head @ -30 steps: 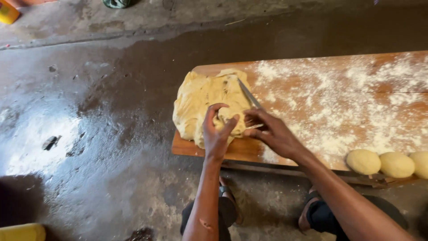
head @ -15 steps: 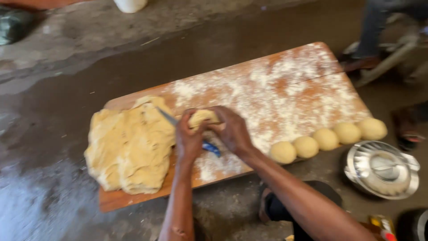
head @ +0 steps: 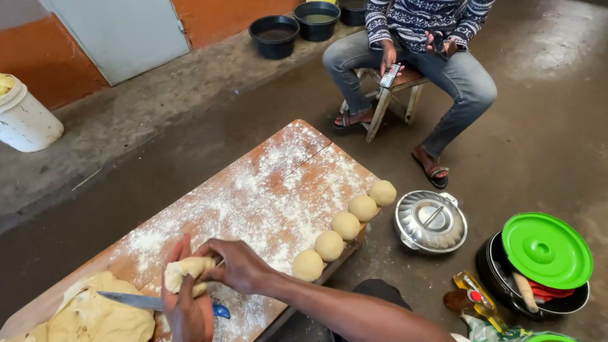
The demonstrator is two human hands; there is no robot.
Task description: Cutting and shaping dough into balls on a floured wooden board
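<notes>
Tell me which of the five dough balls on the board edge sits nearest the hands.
The lowest-left dough ball in the row, the end one closest to the right hand. The other four run up and right, away from it, toward the board's far corner.

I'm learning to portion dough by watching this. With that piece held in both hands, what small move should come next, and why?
Probably round the dough piece into a ball between the left hand and right hand. It still looks elongated and uneven, while five smooth dough balls sit in a row along the edge of the floured board, with room beside the nearest one.
</notes>
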